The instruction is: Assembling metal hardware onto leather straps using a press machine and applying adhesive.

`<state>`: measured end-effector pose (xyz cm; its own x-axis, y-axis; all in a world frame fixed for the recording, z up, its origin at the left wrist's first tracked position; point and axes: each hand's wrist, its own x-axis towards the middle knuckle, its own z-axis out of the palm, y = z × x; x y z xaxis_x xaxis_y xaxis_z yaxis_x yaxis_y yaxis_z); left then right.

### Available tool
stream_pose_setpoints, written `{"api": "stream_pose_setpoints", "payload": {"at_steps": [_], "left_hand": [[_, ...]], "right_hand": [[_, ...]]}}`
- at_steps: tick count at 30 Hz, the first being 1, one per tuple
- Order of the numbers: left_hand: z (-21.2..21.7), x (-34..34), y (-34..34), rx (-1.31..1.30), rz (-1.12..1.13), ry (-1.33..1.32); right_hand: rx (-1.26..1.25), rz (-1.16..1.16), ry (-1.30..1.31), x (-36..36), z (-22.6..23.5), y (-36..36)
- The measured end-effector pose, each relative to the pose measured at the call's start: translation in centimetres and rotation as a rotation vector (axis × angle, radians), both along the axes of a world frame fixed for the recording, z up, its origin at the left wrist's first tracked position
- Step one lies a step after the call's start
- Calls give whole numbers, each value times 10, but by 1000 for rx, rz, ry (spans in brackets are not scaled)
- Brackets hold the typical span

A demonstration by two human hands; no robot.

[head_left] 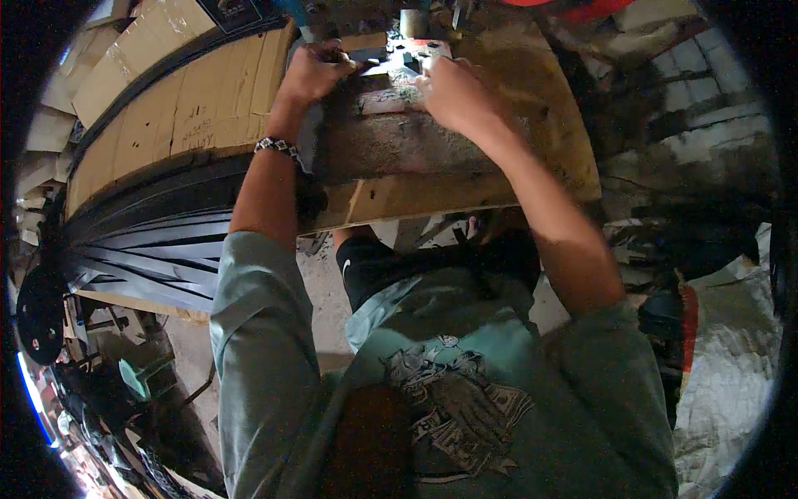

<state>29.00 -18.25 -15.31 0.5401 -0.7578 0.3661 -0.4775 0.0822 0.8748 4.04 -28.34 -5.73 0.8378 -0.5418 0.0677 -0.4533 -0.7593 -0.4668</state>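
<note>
Both my hands work at the far side of a worn wooden bench (416, 151), around a brightly lit metal fixture (426, 48) with a pale upright cylinder (412, 23) behind it. My left hand (318, 73) is closed at the fixture's left, its fingers pinched together; whatever they hold is too small and dark to name. On the right, my right hand (459, 90) is curled with its fingertips at the lit fixture, and glare hides what they grip. A small dark flat piece (371, 63) lies between the two hands.
A large cardboard sheet (183, 125) stands left of the bench, above a bundle of long black strips (158, 262). A green stool (133, 378) is on the floor at lower left. Pale sheeting (731, 358) lies at the right.
</note>
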Motion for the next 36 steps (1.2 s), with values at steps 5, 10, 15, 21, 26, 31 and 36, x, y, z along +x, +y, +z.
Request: {"api": "stream_pose_setpoints", "payload": {"at_steps": [5, 10, 15, 21, 26, 31, 36], "left_hand": [[17, -12, -3, 63, -87, -123], [9, 4, 10, 105, -119, -2], [14, -18, -5, 127, -5, 144], [8, -30, 1, 2, 53, 174], [7, -39, 1, 92, 99, -41], [-2, -25, 14, 71, 200, 44], [-20, -5, 18, -63, 157, -224]], "right_hand": [[-41, -9, -137, -41, -19, -16], [-80, 2, -242, -52, -25, 1], [-285, -16, -278, -60, -41, -5], [-304, 6, -299, -59, -42, -4], [-328, 11, -343, -60, -46, -6], [-401, 13, -309, -56, -43, 0], [-426, 25, -343, -53, -48, -1]]}}
